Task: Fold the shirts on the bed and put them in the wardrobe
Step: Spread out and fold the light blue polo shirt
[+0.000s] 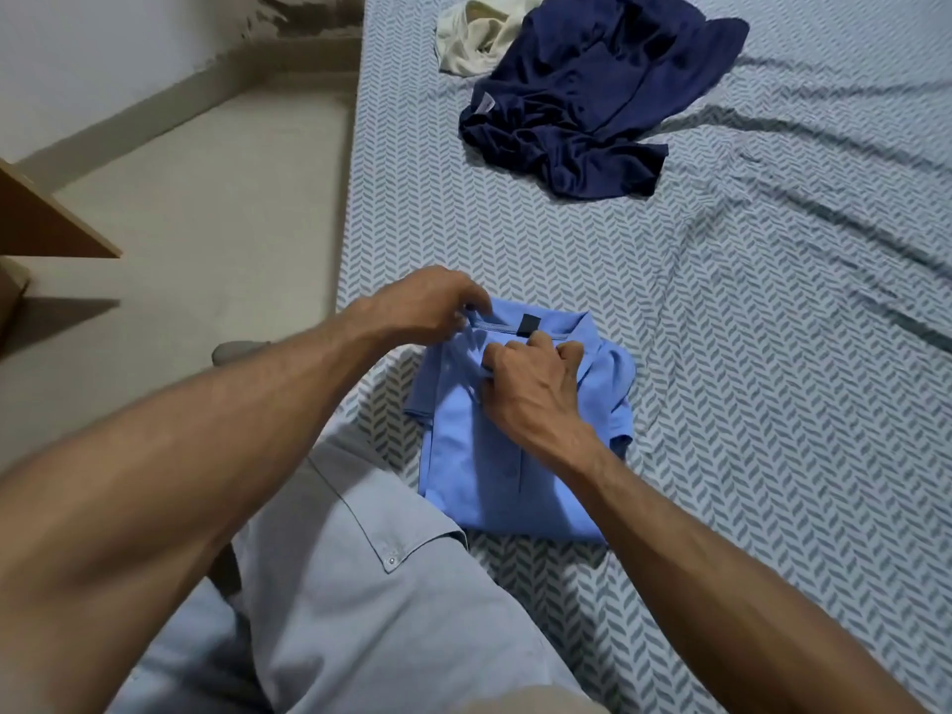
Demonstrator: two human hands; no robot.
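A light blue polo shirt (479, 471) lies folded into a compact rectangle near the bed's left edge, collar facing away from me. My left hand (422, 306) pinches the collar's left corner. My right hand (525, 383) grips the collar fabric just below the black neck label, fingers curled into the cloth. A crumpled navy shirt (592, 100) lies farther up the bed, and a cream shirt (474, 38) is bunched beside it at the top.
The bed sheet (772, 404) has a grey-blue herringbone print with long wrinkles on the right. Bare floor (206, 198) runs along the bed's left side. A brown wooden panel edge (46, 219) juts in at the far left. My grey shirt fills the lower middle.
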